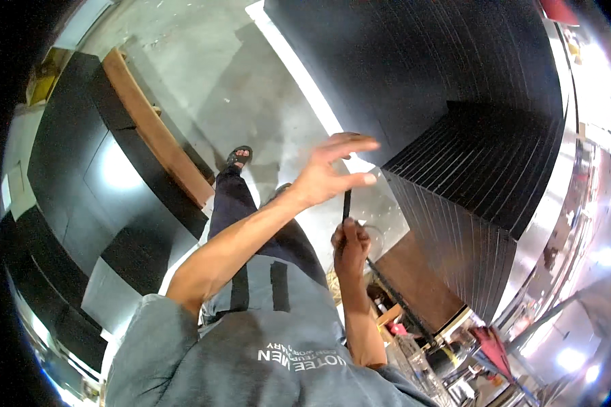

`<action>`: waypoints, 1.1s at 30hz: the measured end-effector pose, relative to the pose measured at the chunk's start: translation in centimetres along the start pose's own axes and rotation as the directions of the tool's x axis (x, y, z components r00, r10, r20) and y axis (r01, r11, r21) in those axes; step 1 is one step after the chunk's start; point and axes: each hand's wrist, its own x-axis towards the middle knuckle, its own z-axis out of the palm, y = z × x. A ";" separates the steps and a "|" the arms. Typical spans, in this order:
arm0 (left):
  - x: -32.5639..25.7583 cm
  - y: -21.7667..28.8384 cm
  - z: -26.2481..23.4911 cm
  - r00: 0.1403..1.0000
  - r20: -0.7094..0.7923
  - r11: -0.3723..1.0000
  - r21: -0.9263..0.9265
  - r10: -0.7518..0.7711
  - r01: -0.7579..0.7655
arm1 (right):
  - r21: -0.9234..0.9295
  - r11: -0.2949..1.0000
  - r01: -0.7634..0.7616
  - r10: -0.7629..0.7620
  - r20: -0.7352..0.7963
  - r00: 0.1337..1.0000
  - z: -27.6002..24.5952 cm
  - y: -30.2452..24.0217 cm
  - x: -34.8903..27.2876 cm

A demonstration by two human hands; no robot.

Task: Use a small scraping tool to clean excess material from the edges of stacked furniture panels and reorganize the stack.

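Head-height fisheye view, facing down

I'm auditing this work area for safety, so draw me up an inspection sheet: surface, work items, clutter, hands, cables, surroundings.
Surface: grey floor, with shadows across it.
Work items: thin black strip in the right hand; large stack of black panels beside it.
Clutter: mixed small items at lower right, with a dark red cloth; most too small to name.
Hands: left hand open, thumb and fingers apart, by the stack's near edge, contact unclear; right hand closed on the strip.
Cables: nothing seen for certain.
Surroundings: more black panels at left, a long brown board along them; bright lights at right.
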 end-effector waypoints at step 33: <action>2.8 1.8 5.9 0.987 -0.105 0.903 -0.425 -0.119 0.064 | -0.098 0.991 0.091 -0.057 0.305 0.951 -9.5 -3.4 -3.9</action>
